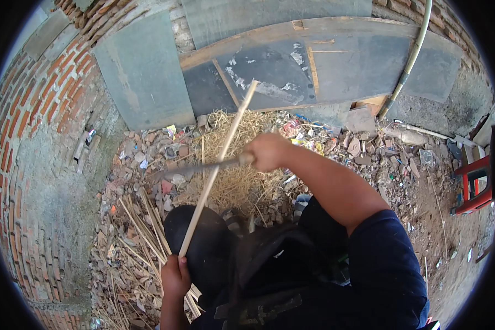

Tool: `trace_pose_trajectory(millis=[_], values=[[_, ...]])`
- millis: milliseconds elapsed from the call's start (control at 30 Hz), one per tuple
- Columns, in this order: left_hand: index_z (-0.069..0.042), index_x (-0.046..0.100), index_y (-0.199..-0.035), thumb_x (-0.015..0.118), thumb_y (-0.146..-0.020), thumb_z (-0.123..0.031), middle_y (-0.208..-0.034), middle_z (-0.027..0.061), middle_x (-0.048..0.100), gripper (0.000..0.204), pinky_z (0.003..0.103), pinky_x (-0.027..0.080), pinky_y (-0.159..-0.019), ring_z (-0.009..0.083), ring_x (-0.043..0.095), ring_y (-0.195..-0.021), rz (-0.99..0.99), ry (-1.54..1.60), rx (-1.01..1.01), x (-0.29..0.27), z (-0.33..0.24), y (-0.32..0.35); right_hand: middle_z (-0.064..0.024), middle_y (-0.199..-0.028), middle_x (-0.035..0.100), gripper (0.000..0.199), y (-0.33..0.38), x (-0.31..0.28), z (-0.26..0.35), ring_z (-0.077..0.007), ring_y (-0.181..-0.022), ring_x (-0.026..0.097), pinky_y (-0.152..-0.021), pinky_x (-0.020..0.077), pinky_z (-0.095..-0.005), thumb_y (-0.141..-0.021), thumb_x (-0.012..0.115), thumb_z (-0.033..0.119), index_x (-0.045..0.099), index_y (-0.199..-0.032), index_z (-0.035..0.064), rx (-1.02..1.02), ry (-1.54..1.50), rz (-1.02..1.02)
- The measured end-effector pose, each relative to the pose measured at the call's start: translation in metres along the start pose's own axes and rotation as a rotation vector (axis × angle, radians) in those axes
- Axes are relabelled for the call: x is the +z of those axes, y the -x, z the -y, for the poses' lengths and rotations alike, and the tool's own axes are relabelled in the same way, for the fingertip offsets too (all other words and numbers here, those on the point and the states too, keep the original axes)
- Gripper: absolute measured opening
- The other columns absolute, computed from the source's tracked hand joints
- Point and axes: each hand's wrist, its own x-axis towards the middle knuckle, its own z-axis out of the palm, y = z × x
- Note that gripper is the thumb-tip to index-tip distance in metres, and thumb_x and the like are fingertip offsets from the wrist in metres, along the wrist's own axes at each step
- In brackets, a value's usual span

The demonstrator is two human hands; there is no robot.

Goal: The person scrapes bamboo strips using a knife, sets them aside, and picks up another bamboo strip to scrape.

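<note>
Below, I see bare ground [451, 242] littered with rubble, ringed at its left edge by a curved brick wall [27, 126]. Grey panels [143, 71] lean against the far edge, with a pale pipe [410, 60] slanting down at the far right. Small coloured wrappers [302, 140], flat and crumpled, lie along the far edge below the panels. Split bamboo strips [135, 225] lie at the near left; a heap of straw-like shavings [231, 176] sits mid-ground. My left hand [175, 276] is closed around the lower end of a long bamboo stick [217, 168], which slants up to the far edge. My right hand [267, 151] grips a blade [195, 168] crossing the stick. Open dirt lies right, up to a red stool [473, 190].
</note>
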Motion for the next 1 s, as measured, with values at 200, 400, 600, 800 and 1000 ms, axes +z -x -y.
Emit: trace_pose_trajectory(millis=[200,400,600,800,1000], values=[[-0.001,0.049,-0.081,0.051,-0.102,-0.025,-0.063,0.0241,0.055,0.032,0.052,0.041,-0.054,0.0485,0.057,-0.062,0.031,0.009,-0.012,0.000,0.000,-0.008,-0.0142,-0.092,0.071,0.021,-0.004,0.000,-0.024,-0.0315,-0.091,0.069,-0.082,0.0550,-0.0467,-0.077,0.064,0.022,0.070,-0.094,0.0102,0.127,-0.090,-0.119],[-0.002,0.051,-0.083,0.054,-0.101,-0.025,-0.064,0.0246,0.057,0.030,0.054,0.042,-0.054,0.0490,0.058,-0.062,-0.001,-0.010,-0.012,-0.001,0.004,-0.004,-0.0111,-0.086,0.069,0.015,0.001,-0.004,0.026,-0.0289,-0.084,0.068,-0.079,0.0558,-0.0447,-0.085,0.062,0.021,0.071,-0.095,0.0128,-0.057,-0.001,0.066],[0.000,0.051,-0.082,0.050,-0.103,-0.024,-0.061,0.0221,0.053,0.032,0.047,0.041,-0.053,0.0434,0.058,-0.058,-0.002,0.044,-0.023,0.004,0.001,-0.009,-0.0091,-0.089,0.070,0.019,-0.007,0.006,-0.002,-0.0277,-0.088,0.069,-0.081,0.0563,-0.0449,-0.079,0.065,0.020,0.071,-0.096,0.0150,0.074,-0.044,-0.062],[-0.001,0.050,-0.083,0.053,-0.101,-0.024,-0.064,0.0252,0.057,0.030,0.053,0.042,-0.054,0.0494,0.058,-0.064,-0.010,-0.034,-0.029,-0.001,0.000,-0.002,-0.0106,-0.086,0.071,0.014,-0.002,0.006,0.042,-0.0306,-0.084,0.070,-0.077,0.0556,-0.0479,-0.078,0.065,0.020,0.070,-0.090,0.0145,-0.079,0.032,0.055],[-0.002,0.049,-0.081,0.054,-0.101,-0.025,-0.064,0.0247,0.056,0.031,0.052,0.042,-0.054,0.0484,0.059,-0.064,-0.029,-0.142,0.013,-0.002,-0.011,-0.009,-0.0097,-0.089,0.071,0.022,-0.015,0.005,-0.033,-0.0286,-0.089,0.070,-0.081,0.0568,-0.0455,-0.080,0.064,0.021,0.071,-0.101,0.0156,0.208,0.016,-0.115]])
